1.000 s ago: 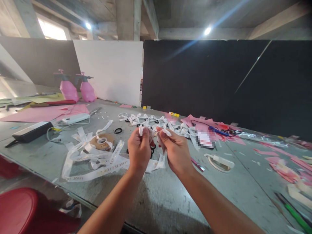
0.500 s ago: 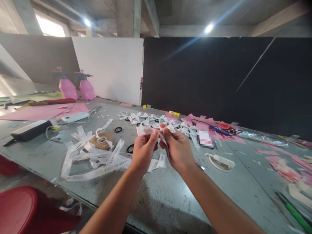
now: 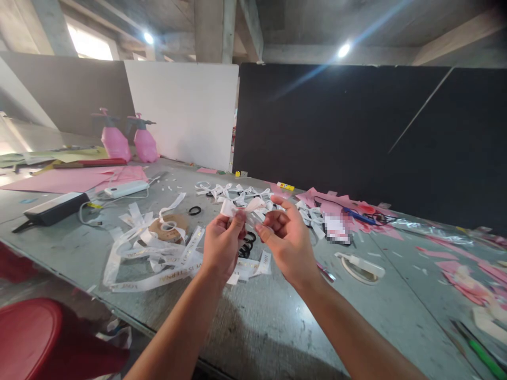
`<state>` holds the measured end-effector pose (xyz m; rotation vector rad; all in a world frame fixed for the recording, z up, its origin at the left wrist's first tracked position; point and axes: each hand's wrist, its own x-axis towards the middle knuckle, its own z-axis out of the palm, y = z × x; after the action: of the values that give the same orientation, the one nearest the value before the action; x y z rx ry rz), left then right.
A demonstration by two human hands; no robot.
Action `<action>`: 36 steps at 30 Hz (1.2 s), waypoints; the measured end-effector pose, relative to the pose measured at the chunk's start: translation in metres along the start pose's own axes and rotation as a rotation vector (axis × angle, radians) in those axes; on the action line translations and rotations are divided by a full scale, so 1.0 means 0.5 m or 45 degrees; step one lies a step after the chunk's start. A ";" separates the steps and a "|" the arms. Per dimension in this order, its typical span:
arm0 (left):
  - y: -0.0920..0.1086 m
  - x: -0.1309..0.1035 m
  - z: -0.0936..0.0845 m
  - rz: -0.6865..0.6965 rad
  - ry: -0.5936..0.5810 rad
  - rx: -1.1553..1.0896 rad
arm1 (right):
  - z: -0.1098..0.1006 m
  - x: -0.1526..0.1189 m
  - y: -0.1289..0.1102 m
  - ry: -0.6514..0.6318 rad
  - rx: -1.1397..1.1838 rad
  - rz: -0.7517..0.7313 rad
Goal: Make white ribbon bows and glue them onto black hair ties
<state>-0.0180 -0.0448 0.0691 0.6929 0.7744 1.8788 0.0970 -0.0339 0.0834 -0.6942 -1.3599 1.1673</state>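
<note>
My left hand (image 3: pixel 222 241) pinches a white ribbon bow (image 3: pixel 255 204) between thumb and fingers above the table. My right hand (image 3: pixel 292 244) has its thumb and curled fingers at a tail of the same ribbon, with the index finger raised. Below the bow, several black rings (image 3: pixel 246 246) lie together, partly hidden by my left hand. To the left lies a ribbon spool (image 3: pixel 158 228) among loose white ribbon (image 3: pixel 148 284) printed with gold letters. Behind my hands several white bows (image 3: pixel 225 192) are spread out, some with black rings.
A grey table (image 3: pixel 269 338) carries a power adapter (image 3: pixel 55 208), a white device (image 3: pixel 129 189), a white cable (image 3: pixel 362 268) and pink sheets (image 3: pixel 75 179). Two pink spray bottles (image 3: pixel 146 145) stand at the back left. Green-handled scissors (image 3: pixel 485 359) lie right; a red stool (image 3: pixel 29 338) stands front left.
My hands have drawn apart slightly, and my right index finger has lifted off the ribbon. The bow's loops and the black rings below show more now. The view has shifted slightly.
</note>
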 end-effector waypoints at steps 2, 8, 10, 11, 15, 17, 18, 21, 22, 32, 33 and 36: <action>0.000 0.000 -0.001 0.000 -0.044 0.005 | 0.002 0.000 0.001 -0.016 0.124 0.095; 0.019 -0.011 -0.005 -0.085 -0.281 0.143 | 0.001 0.009 0.003 -0.167 0.062 0.204; 0.024 -0.014 -0.006 -0.097 -0.317 0.177 | 0.000 0.010 0.006 -0.089 -0.014 0.137; 0.025 -0.015 -0.007 -0.094 -0.326 0.189 | 0.001 0.009 0.009 -0.053 -0.021 0.128; 0.011 -0.010 -0.011 -0.018 -0.233 0.263 | 0.002 0.008 0.022 0.034 -0.011 0.075; 0.002 -0.006 -0.011 0.019 -0.154 0.292 | 0.004 0.007 0.029 0.048 0.021 0.042; -0.001 -0.005 -0.010 0.025 -0.128 0.292 | 0.005 0.007 0.031 0.045 0.059 0.047; -0.003 -0.003 -0.003 0.029 -0.078 0.242 | 0.009 0.002 0.035 0.035 0.172 0.077; -0.003 -0.003 -0.001 0.039 -0.065 0.217 | 0.010 0.000 0.035 0.040 0.195 0.074; -0.018 0.005 0.022 0.041 0.136 -0.057 | 0.015 -0.011 0.038 0.104 0.188 0.051; -0.018 0.004 0.021 0.006 0.092 -0.050 | 0.014 -0.007 0.036 0.111 0.235 0.085; -0.017 0.002 0.009 -0.100 -0.154 0.044 | 0.011 0.004 0.028 0.123 0.240 0.120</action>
<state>-0.0104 -0.0401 0.0659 0.7791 0.7477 1.7397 0.0885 -0.0288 0.0723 -0.6753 -1.1304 1.3016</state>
